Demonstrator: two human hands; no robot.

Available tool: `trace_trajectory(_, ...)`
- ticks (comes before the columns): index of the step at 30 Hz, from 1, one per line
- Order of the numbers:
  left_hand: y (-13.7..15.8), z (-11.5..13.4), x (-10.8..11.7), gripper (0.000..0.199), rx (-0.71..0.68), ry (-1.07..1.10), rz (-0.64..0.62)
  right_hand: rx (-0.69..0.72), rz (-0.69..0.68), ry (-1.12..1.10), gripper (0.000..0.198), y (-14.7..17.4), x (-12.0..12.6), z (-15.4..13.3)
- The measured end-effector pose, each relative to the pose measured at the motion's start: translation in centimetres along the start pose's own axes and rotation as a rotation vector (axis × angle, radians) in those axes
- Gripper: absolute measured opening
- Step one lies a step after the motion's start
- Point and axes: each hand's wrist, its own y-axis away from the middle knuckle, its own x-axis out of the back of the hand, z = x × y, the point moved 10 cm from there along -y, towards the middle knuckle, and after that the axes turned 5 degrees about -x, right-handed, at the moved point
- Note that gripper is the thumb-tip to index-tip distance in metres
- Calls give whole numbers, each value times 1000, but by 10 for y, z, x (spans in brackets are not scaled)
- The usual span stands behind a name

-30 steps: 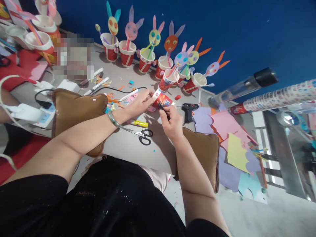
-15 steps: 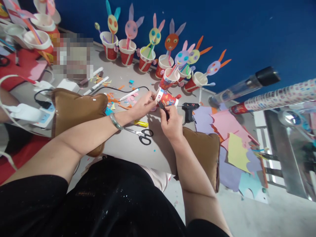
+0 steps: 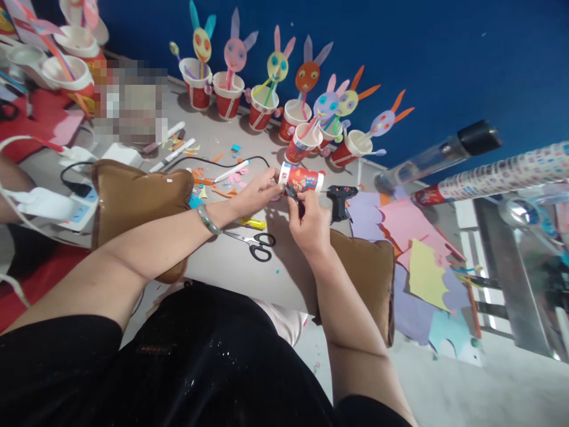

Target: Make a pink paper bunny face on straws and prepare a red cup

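A red and white printed paper cup [image 3: 306,176] lies sideways in the air above the table. My left hand [image 3: 261,191] is closed on its left end, fingertips pressed at the pale edge. In my right hand [image 3: 309,220], also closed, is a small dark tool with a pointed tip [image 3: 291,191], held against the cup's near side. Whether it is a knife or scissors I cannot tell, since the fingers cover its handle. Black-handled scissors [image 3: 259,244] and a yellow tube-like piece [image 3: 253,223] rest below my left wrist. A black glue gun [image 3: 341,200] lies right of the cup.
Several cups with paper rabbit heads [image 3: 235,56] line the blue wall. Brown cushions [image 3: 142,204] flank my arms. Coloured paper sheets [image 3: 413,225] and a long stack of cups [image 3: 489,178] are at right. Markers [image 3: 178,154] and paper scraps lie left, near a power strip [image 3: 84,210].
The cup has turned in my hands and sits more level, showing a different part of its print. My right hand with the dark tool has barely moved.
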Motion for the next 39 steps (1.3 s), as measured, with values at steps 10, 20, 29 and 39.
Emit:
trace_trajectory(10, 4, -8, -7, 33, 117, 287, -56, 13, 12, 21, 27, 0, 8, -2)
trace_trajectory(20, 5, -12, -9, 29, 145, 284, -38, -37, -36, -82, 25, -1, 3, 2)
trace_trajectory(29, 8, -9, -11, 39, 125, 298, -34, -93, -45, -116, 22, -1, -3, 4)
trace_trajectory(39, 7, -9, -13, 45, 119, 336, -43, -67, -7, -82, 24, -1, 4, 2)
